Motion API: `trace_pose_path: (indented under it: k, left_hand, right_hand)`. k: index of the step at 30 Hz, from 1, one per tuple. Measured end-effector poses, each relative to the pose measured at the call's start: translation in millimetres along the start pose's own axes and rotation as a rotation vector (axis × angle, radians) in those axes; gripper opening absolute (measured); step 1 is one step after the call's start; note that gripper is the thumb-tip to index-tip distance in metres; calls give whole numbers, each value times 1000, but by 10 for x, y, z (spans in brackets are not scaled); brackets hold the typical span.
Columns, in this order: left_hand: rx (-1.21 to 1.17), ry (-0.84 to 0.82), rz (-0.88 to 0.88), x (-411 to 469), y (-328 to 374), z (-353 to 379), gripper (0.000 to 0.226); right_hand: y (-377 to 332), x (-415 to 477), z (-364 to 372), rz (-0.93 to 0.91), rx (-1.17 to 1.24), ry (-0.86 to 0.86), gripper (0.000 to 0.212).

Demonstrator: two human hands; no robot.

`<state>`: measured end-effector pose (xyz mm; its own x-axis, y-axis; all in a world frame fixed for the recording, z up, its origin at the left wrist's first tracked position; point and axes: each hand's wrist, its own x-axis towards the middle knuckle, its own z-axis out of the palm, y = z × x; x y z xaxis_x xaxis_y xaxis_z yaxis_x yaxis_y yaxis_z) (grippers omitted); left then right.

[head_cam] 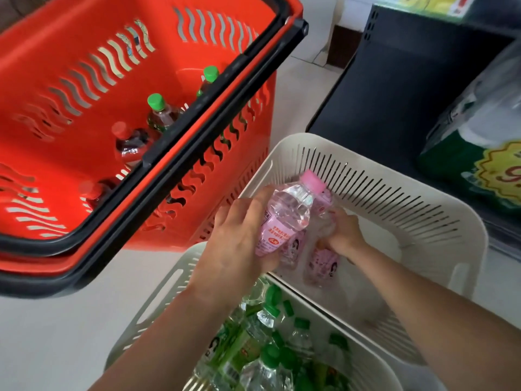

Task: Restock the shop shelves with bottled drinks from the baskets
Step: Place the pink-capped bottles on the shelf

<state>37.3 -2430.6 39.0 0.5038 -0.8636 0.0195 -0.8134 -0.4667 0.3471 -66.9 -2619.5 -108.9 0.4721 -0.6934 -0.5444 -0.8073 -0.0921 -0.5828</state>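
Observation:
My left hand grips a clear bottle with a pink cap and pink label, lifted above the white basket. My right hand reaches down inside that basket and grips a second pink-label bottle. Two more pink-label bottles lie on the basket floor under my hands. A nearer white basket holds several clear bottles with green caps and green labels.
A red shopping basket with black handles stands at left, holding green-capped and red-capped bottles. A dark shelf unit is at upper right, with a plastic-wrapped green pack on it. Pale floor lies at lower left.

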Motion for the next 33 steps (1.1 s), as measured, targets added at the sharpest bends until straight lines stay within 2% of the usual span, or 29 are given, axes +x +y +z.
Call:
trace_pose_path:
  k: [2,5,12,16,19,25,27,30,33]
  left_hand:
    - [-6,-11,4,-7,18,-37,110]
    - [-49,-30,-16,-15,32,-95,102]
    - [-25,-31,-39,-121,236,-312,95]
    - [-25,-68,-25,-307,504,-711,101]
    - [-53,-119,-49,-441,755,-1204,111]
    - [-118,-130,-99,-697,1210,-2472,108]
    - [-140,-104,-123,-758,1342,-2921,109]
    - [-119,-39,-69,-799,1540,-3594,108]
    - [-123,27,-60,-795,1750,-4277,100]
  right_hand:
    - [-32,-90,3,-75,-101,-6,69]
    - [-76,-197,-65,-221,-204,77,54]
    - [-432,-740,-660,-446,-274,243,65]
    - [-670,-1256,-1087,-501,-274,241,68]
    - [-939,-1715,-1424,-484,-234,221,73]
    - [-1664,-2741,-2239,-553,-241,194,68]
    - [-1961,-3093,-2544,-574,-246,181,66]
    - [-2412,-3587,-2975,-602,-236,171,64]
    - [-2825,-4026,-3360,-631,-222,182,64]
